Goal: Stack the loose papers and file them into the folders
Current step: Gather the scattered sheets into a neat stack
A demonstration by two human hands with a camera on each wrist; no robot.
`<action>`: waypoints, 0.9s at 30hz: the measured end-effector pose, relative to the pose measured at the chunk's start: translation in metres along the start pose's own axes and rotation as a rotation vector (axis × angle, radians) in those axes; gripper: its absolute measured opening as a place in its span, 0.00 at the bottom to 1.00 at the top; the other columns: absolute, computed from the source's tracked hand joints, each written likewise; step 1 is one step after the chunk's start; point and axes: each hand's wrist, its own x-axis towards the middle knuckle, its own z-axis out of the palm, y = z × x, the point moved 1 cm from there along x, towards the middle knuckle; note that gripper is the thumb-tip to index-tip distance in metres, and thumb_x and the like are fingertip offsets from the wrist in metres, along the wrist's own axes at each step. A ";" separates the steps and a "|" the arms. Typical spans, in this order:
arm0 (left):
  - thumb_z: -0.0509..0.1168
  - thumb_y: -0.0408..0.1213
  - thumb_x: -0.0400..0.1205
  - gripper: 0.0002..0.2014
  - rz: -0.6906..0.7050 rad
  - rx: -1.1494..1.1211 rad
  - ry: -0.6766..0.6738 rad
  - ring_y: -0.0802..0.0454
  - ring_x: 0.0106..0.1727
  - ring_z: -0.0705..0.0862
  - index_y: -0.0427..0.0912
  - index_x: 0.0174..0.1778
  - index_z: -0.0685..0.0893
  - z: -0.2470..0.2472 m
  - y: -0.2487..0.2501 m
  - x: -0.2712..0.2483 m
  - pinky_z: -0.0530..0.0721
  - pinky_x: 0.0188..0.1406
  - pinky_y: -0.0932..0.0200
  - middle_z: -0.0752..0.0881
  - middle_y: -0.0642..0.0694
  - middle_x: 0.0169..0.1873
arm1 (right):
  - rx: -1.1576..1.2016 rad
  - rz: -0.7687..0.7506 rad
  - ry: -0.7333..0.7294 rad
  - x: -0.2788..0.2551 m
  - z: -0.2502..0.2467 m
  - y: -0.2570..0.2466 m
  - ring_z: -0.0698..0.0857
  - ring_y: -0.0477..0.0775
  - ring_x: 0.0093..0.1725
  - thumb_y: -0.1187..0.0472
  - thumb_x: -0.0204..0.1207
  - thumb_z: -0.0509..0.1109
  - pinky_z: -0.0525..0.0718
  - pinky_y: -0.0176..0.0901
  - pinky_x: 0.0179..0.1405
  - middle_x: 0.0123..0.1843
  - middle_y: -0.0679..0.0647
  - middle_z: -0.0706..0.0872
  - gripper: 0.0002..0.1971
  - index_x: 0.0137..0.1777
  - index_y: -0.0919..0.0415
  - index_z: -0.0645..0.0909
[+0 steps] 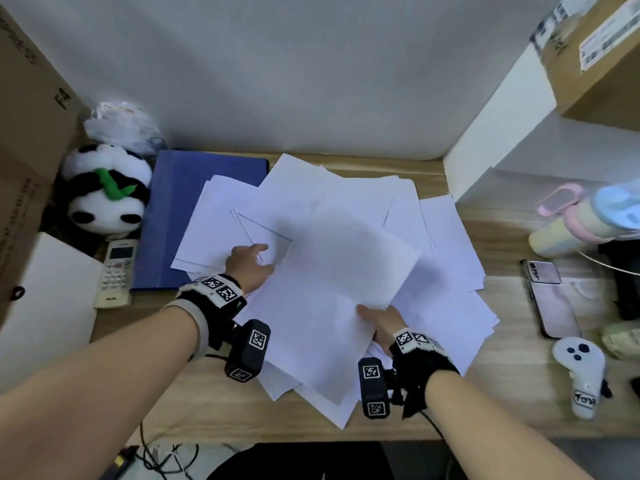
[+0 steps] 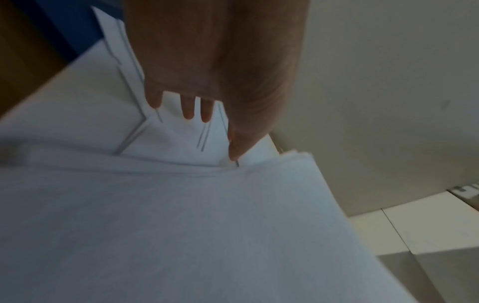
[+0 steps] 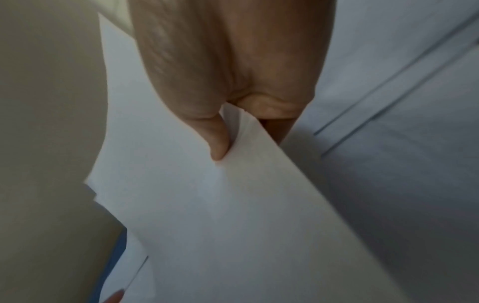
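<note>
Loose white papers [image 1: 349, 209] lie fanned out over the middle of the wooden desk [image 1: 194, 403]. A blue folder [image 1: 173, 216] lies shut at the back left, partly under the sheets. My right hand [image 1: 372, 318] pinches the near edge of a raised sheaf of papers [image 1: 346, 268], thumb on top and fingers beneath [image 3: 233, 139]. My left hand [image 1: 258, 261] rests on the sheets at the left with straight fingers [image 2: 187, 114]; the raised sheaf [image 2: 181, 225] hides its fingertips in the head view.
A panda plush [image 1: 104, 195], a remote control [image 1: 116, 275] and a cardboard box [image 1: 27, 133] crowd the left side. On the right are a phone [image 1: 550, 299], a white controller [image 1: 581, 372], a pastel bottle [image 1: 571, 226] and a white shelf wall [image 1: 485, 150].
</note>
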 end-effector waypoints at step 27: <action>0.62 0.22 0.81 0.18 0.034 -0.298 -0.552 0.39 0.55 0.86 0.32 0.67 0.78 0.006 0.032 0.005 0.83 0.62 0.46 0.86 0.35 0.58 | -0.259 0.253 -0.157 -0.033 -0.054 -0.020 0.89 0.62 0.41 0.29 0.63 0.68 0.86 0.45 0.35 0.45 0.63 0.88 0.40 0.55 0.68 0.80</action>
